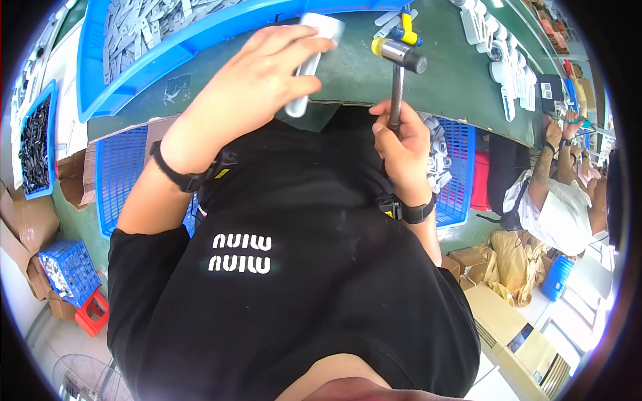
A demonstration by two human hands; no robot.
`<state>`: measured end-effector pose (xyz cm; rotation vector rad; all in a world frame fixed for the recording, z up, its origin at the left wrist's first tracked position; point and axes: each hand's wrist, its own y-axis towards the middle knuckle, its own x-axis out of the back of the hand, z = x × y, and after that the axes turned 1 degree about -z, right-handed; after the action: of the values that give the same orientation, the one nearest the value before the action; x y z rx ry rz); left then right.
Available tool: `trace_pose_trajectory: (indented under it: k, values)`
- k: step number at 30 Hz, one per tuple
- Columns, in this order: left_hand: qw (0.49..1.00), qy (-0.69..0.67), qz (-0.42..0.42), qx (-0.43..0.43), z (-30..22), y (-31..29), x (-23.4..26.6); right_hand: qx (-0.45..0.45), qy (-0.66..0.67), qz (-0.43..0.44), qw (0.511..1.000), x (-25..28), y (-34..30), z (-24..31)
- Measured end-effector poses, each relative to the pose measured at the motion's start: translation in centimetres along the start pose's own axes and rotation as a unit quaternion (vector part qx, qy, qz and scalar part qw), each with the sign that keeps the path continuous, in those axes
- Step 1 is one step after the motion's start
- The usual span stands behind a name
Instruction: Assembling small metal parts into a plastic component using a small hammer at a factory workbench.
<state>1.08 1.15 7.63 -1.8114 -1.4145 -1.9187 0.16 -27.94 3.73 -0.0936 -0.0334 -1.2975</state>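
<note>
White elongated plastic part (pixel 309 65) was up over the green worktable (pixel 358 77), blue tray (pixel 137 80) full of grey strips (pixel 144 30) off left, more white parts (pixel 505 81) lined up right. The mallet (pixel 400 55) had its head just in front of a yellow-and-blue tool (pixel 407 28). Left hand (pixel 261 77) had its fingers and thumb around the part, ends poking out; far one's blurry, so its shape's probably squarish. Right hand (pixel 405 144) was wrapped around the mallet's handle.
</note>
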Motion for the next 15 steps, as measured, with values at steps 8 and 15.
trace_pose_trajectory:
  k: [8, 15]
  values:
    - [0.975, -0.039, -0.085, 0.199, 0.2, -2.6, -1.7, 0.078, -0.165, 0.057, 0.982, -0.4, 1.1, 1.5]
    - [0.978, -0.020, -0.170, 0.123, 1.9, -3.4, -4.3, 0.143, -0.056, 0.025, 0.988, -0.4, 0.7, 3.6]
